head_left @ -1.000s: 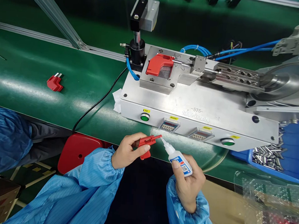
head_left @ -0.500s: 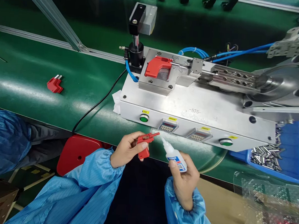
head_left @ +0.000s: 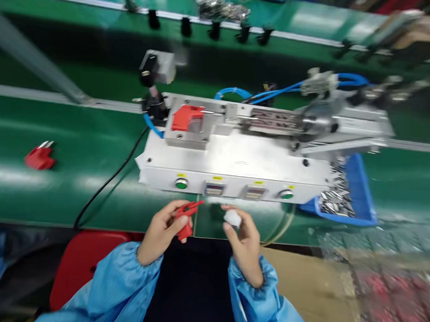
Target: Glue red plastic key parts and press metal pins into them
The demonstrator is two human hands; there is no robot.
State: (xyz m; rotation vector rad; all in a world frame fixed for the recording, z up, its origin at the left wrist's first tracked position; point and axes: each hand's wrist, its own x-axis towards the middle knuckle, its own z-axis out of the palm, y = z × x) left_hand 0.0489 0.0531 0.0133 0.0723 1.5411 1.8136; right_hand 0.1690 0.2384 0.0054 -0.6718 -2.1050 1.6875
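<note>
Head view: the machine [head_left: 229, 164] stands on the green counter [head_left: 104, 145], and all places are told from it. In front of the machine, near its middle, the left grip [head_left: 161, 232] is closed around a red part [head_left: 185, 222], with the thumb lying on it. A narrow stem of this part points toward the right. The right grip [head_left: 244, 244] is also in front of the machine and holds a white bottle [head_left: 232, 218]; this bottle is blurred, and it does not touch the red part. On the left end of the machine's top, a red piece [head_left: 183, 118] lies in the metal fixture [head_left: 172, 138]. Well to the left of the machine, one red piece with metal pins [head_left: 40, 157] lies on the counter. Just beside the machine's right end is a blue bin [head_left: 360, 183], which contains many metal pieces [head_left: 338, 203].
</note>
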